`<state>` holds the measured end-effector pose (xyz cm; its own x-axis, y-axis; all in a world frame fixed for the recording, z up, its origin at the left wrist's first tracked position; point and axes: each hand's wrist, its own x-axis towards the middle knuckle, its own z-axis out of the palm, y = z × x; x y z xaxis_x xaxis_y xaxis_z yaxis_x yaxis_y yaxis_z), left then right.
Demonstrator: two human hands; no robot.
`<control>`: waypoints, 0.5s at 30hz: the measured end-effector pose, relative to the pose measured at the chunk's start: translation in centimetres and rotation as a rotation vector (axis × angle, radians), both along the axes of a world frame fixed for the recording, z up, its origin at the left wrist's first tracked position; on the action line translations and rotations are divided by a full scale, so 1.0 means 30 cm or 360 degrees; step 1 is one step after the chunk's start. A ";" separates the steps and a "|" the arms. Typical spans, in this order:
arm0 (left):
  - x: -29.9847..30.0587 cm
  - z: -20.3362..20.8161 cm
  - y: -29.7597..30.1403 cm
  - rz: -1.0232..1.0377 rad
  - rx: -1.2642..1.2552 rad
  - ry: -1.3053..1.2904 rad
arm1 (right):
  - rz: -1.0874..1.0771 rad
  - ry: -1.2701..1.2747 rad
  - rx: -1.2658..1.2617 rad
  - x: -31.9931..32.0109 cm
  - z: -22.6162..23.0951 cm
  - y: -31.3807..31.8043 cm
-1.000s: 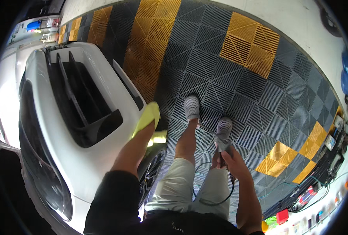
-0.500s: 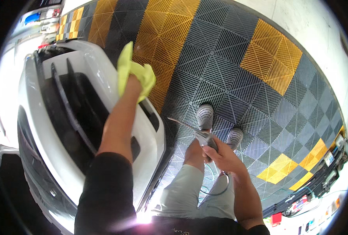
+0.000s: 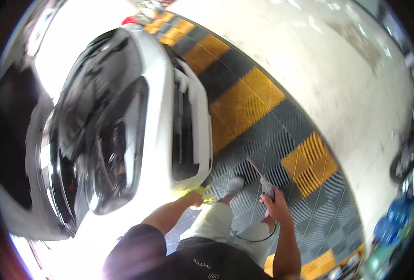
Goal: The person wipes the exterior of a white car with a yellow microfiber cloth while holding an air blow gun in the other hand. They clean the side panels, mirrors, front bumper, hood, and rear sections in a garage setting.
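Grip of right hand (image 3: 274,205): clamped around handle of grey air blow gun (image 3: 267,186). Trigger hidden under fingers, can't tell if pressed. Thin nozzle (image 3: 255,167) pointing forward and left above ribbed floor tiles (image 3: 281,126), well apart from bodywork. Decent hold. Mind tip when turning left: long, hard, likely to nick paint. Turn from wrist, not elbow.

Grip of left hand (image 3: 196,203): looks clamped on lime-yellow cloth (image 3: 208,198), bunched, loose edges poking out both sides. Placed by lower end of dark bumper intake (image 3: 183,140) on white car (image 3: 162,116). Touching or just beside: can't tell, too blurred and glare close by.

Better folded than bunched: flat pad, clean face out, corners tucked under palm. Light, even pressure on open panel, lighter still around intake rim. Probable snag point there. Refold once face looks dirty. If pulling trigger, aim shallow along rim, away from cloth and face.

Hose (image 3: 258,241) looped low in front of thighs, toward right forearm. Best left slack, off paint, clear of grey shoe (image 3: 235,185).

Farther out: dark headlight (image 3: 118,154) left of intake, also worth protecting from nozzle. Blue jugs (image 3: 396,217) at far right, well apart, no hindrance.
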<state>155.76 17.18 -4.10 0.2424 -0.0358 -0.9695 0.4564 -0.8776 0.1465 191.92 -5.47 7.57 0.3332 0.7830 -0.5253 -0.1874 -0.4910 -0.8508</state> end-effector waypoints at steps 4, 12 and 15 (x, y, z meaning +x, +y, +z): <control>-0.020 0.379 -0.174 0.2049 0.0740 -0.0449 | 0.0279 -0.0401 0.0496 0.143 0.208 0.094; -0.374 0.925 -0.440 0.3457 0.2202 -0.2301 | 0.1360 -0.0951 0.0999 -0.175 0.561 0.336; -0.471 1.134 -0.338 0.3420 0.2376 -0.2566 | 0.1504 -0.0962 0.1218 -0.298 0.579 0.370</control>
<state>141.63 7.05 29.92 -0.7308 0.6467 0.2185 0.3424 0.0704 0.9369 182.97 5.64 24.94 -0.4675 0.8662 0.1765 0.4517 0.4057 -0.7946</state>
